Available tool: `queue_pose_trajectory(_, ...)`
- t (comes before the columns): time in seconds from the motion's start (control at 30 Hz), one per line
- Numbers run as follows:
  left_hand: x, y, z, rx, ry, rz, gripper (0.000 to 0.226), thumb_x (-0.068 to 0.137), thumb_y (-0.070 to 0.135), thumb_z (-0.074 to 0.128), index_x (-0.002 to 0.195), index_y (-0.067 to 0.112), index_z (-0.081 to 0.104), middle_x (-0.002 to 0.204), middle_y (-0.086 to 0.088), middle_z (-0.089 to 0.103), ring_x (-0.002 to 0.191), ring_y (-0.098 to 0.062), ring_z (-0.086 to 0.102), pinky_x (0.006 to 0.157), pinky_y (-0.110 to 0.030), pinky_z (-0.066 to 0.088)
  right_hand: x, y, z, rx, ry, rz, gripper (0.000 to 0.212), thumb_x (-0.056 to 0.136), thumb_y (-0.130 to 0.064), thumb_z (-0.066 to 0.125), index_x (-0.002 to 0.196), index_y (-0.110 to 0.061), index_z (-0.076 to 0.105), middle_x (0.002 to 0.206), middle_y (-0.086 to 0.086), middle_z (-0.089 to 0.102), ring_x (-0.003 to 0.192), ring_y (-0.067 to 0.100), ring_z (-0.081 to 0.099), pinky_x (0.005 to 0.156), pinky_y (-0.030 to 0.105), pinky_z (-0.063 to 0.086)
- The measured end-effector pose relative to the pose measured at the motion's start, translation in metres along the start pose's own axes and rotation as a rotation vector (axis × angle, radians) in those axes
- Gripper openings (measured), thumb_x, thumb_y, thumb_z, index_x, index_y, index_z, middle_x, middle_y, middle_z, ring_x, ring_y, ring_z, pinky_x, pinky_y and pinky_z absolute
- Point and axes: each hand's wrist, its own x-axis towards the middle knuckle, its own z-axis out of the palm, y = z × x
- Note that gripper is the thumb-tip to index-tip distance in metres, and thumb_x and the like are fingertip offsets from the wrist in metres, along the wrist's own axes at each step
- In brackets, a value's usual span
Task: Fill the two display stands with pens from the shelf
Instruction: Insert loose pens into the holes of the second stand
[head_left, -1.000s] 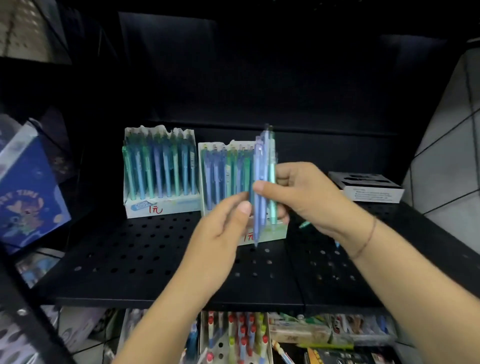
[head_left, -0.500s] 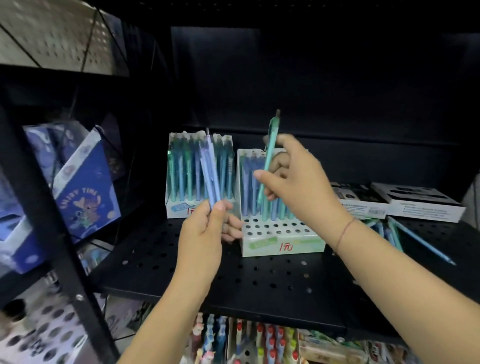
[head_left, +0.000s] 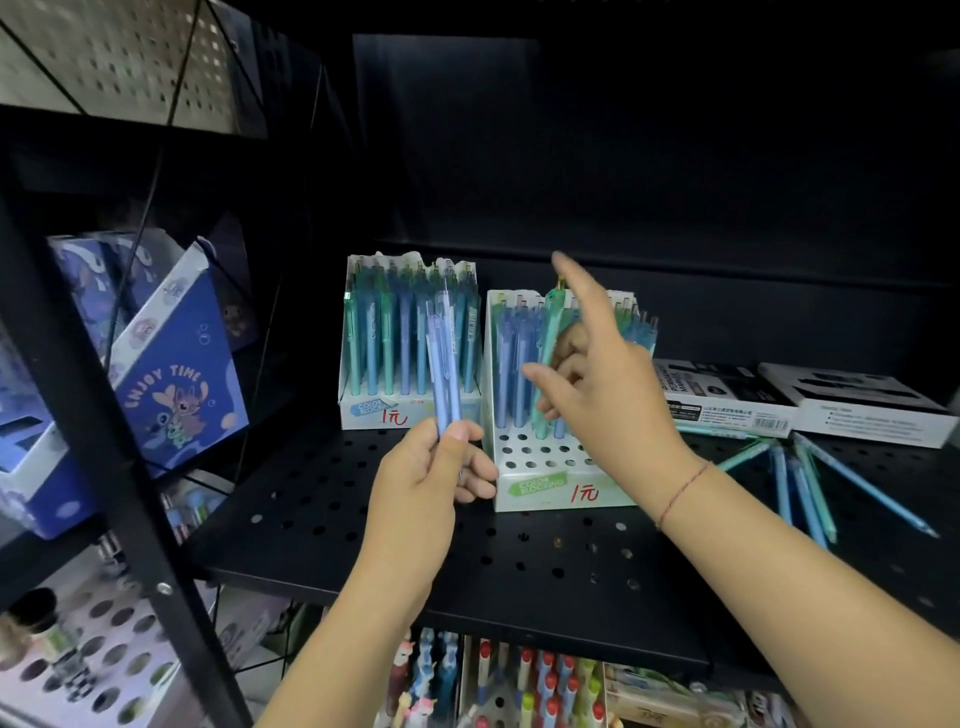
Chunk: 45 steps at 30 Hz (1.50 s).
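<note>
Two white display stands sit on the black perforated shelf (head_left: 363, 525). The left stand (head_left: 363, 410) is packed with blue and green pens. The right stand (head_left: 524, 475) has pens in its back rows and several open holes in front. My left hand (head_left: 431, 478) grips two light-blue pens (head_left: 441, 364) upright in front of the left stand. My right hand (head_left: 608, 395) holds a teal pen (head_left: 548, 353) over the right stand, its tip low among the holes, index finger stretched upward. Several loose pens (head_left: 800, 478) lie on the shelf to the right.
Two flat white-and-black marker boxes (head_left: 857, 410) lie at the back right. A blue cartoon-print file box (head_left: 176, 384) stands on the neighbouring shelf at left behind a black upright post (head_left: 93, 415). More pens fill the shelf below (head_left: 519, 680).
My right hand has lowered the teal pen into the right stand and lifted its index finger. My left hand still holds the light-blue pens, drifted slightly right. The camera moved closer.
</note>
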Motion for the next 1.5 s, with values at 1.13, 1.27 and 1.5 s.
queue_pose_trajectory(1.13,-0.003,0.001,-0.001,0.038,-0.214,-0.023,0.023,0.098,0.022,0.048,0.095,0.019,0.071,0.073,0.0,0.069,0.068,-0.012,0.063,0.067,-0.019,0.048,0.004,-0.003,0.008,0.424,-0.036,-0.003,0.043,0.095,-0.017,0.056,0.136,-0.023,0.045,0.072,-0.002,0.065,0.065,0.012,0.064,0.06,0.021,0.048)
queue_pose_trajectory(1.27,-0.003,0.001,-0.001,-0.008,-0.181,-0.037,0.024,0.098,0.023,0.047,0.096,0.017,0.071,0.077,-0.005,0.073,0.069,-0.014,0.065,0.068,-0.021,0.05,0.004,-0.005,0.005,0.446,0.054,-0.025,0.044,0.093,-0.011,0.059,0.133,-0.023,0.045,0.072,0.012,0.063,0.065,0.019,0.063,0.062,0.024,0.052)
queue_pose_trajectory(1.5,0.0,-0.002,-0.007,-0.117,0.028,-0.048,0.026,0.1,0.024,0.044,0.098,0.014,0.068,0.071,-0.001,0.07,0.067,-0.012,0.064,0.063,-0.019,0.049,0.021,-0.001,-0.012,0.154,0.31,-0.122,0.041,0.092,-0.017,0.061,0.129,-0.024,0.045,0.07,0.004,0.06,0.069,0.018,0.063,0.07,0.039,0.055)
